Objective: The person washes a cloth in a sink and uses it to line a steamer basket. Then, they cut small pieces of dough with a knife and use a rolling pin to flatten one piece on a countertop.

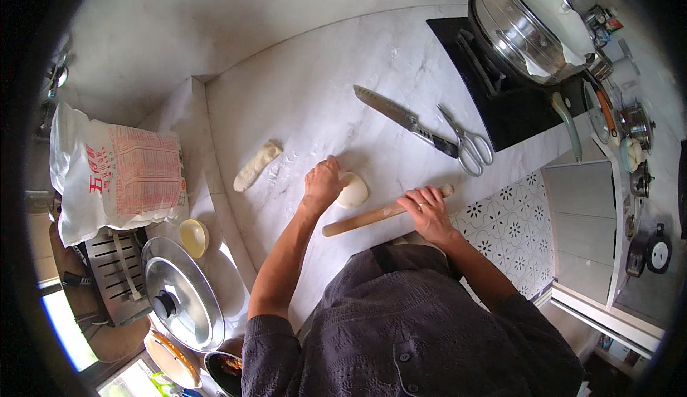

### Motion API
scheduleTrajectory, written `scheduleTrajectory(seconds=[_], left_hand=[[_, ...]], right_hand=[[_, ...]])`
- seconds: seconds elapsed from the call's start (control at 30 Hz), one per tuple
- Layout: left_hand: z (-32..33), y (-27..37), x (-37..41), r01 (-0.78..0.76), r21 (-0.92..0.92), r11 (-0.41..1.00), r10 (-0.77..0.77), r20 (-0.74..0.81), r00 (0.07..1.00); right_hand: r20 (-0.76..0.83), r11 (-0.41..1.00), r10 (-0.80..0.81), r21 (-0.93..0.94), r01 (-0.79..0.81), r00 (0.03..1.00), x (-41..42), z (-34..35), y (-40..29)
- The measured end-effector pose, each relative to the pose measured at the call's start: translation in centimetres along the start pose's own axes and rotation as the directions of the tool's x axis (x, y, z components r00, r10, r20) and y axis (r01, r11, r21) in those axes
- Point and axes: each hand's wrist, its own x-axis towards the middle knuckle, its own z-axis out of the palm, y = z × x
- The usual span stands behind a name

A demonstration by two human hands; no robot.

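Observation:
A small round piece of dough [354, 191] lies flat on the pale marbled counter [300, 91]. My left hand [323, 183] is at its left edge, fingers curled and thumb against the dough; the fingertips are partly hidden. My right hand [428, 213] grips a wooden rolling pin [362, 221] near its right end. The pin rests at a slant on the counter, nearer to me than the dough and apart from it. To the left, beyond my left hand, lies a short dough log [257, 166] with flour marks beside it.
A kitchen knife [386, 108] and scissors [468, 142] lie beyond the pin. A cloth-lined steamer pot [520, 32] stands on the black stove [515, 123], where a green handle [566, 123] juts out. At left are a printed sack [139, 166], a yellow bowl [193, 238] and a glass lid [185, 300].

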Motion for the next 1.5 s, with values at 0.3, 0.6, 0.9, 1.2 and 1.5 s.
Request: scheduleTrajectory(seconds=[0.3,0.6,0.9,1.2,1.5], left_hand=[[1.9,-0.4,-4.2,-0.059,-0.508,0.859,-0.034,-0.173,0.984],[2.2,-1.4,-5.4,-0.020,0.083,0.996,0.053,-0.422,0.905],[-0.1,-2.7,4.5,-0.040,0.223,0.974,0.164,-0.572,0.804],[4.6,-3.8,-5.8,-0.094,0.132,0.987,0.141,-0.413,0.900],[0.8,0.6,-2.1,-0.183,-0.009,0.983,0.181,-0.112,0.977]], right_hand=[[0.025,0.978,0.183,0.096,-0.185,0.983,-3.1,-0.7,1.1],[0.242,0.967,0.160,0.158,-0.202,0.957,2.6,2.5,1.0],[0.254,0.978,0.200,-0.104,-0.179,0.946,11.7,6.5,4.3],[0.417,0.969,0.201,0.047,-0.242,0.886,2.6,4.1,-3.0],[0.087,0.998,-0.043,0.045,0.039,0.995,1.4,3.0,-1.8]])
